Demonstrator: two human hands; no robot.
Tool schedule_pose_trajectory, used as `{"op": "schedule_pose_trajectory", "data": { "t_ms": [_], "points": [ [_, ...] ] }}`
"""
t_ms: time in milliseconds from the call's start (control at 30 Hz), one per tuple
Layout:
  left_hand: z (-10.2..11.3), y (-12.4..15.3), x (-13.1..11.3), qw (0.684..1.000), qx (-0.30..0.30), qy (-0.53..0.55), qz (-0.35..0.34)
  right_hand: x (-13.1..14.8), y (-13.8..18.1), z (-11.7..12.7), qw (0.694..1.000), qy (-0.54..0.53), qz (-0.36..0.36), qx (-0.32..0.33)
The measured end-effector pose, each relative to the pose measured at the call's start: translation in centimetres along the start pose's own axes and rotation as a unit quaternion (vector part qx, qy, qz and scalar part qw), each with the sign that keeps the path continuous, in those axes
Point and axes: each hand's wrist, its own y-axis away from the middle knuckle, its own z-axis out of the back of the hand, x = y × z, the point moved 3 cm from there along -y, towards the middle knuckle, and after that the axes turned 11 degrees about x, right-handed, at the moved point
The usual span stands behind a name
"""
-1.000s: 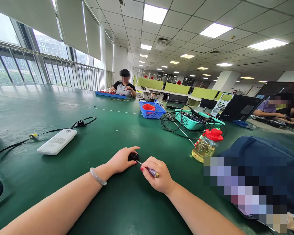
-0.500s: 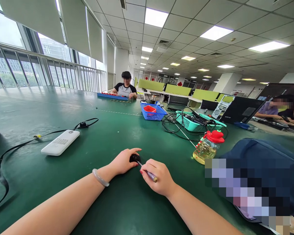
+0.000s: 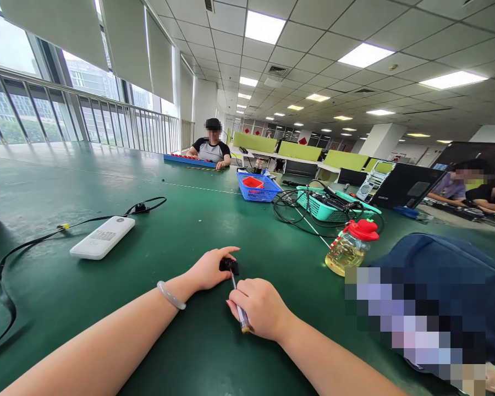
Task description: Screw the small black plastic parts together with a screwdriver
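Note:
My left hand (image 3: pixel 208 269) rests on the green table (image 3: pixel 107 308), its thumb and fingers closed round a small black part (image 3: pixel 229 266). My right hand (image 3: pixel 259 308) is curled round a thin screwdriver (image 3: pixel 239 308) with a metal shaft and a purple handle. The screwdriver's tip touches the black part and its handle end points back toward me. A pale bangle (image 3: pixel 171 295) sits on my left wrist.
A white flat device (image 3: pixel 102 237) with a black cable (image 3: pixel 33 242) lies at the left. A glass jar with a red lid (image 3: pixel 350 247) and a dark blue bag (image 3: pixel 441 286) stand at the right. Blue (image 3: pixel 256 188) and teal (image 3: pixel 325 204) baskets, cables, a laptop and seated people lie farther back.
My right hand has drawn back toward me and swung the screwdriver's handle from pointing right to pointing toward me. My left hand has kept hold of the black part.

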Motion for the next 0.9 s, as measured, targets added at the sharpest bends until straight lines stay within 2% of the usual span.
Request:
{"op": "schedule_pose_trajectory", "data": {
  "t_ms": [333,467,700,900],
  "points": [
    [0.0,0.1,0.2,1.000,0.006,-0.011,-0.012,-0.8,0.3,0.5,0.998,-0.053,-0.028,-0.026],
    [-0.1,0.1,0.2,1.000,0.005,-0.030,0.000,-0.8,0.4,0.4,0.998,-0.056,-0.032,-0.012],
    [-0.2,0.0,0.8,0.987,-0.081,-0.133,0.044,-0.5,0.3,-0.2,0.994,-0.078,-0.048,0.058],
    [0.2,-0.2,1.5,0.984,-0.098,-0.131,0.065,-0.7,0.2,0.2,0.994,-0.069,-0.071,0.054]
  ]
}}
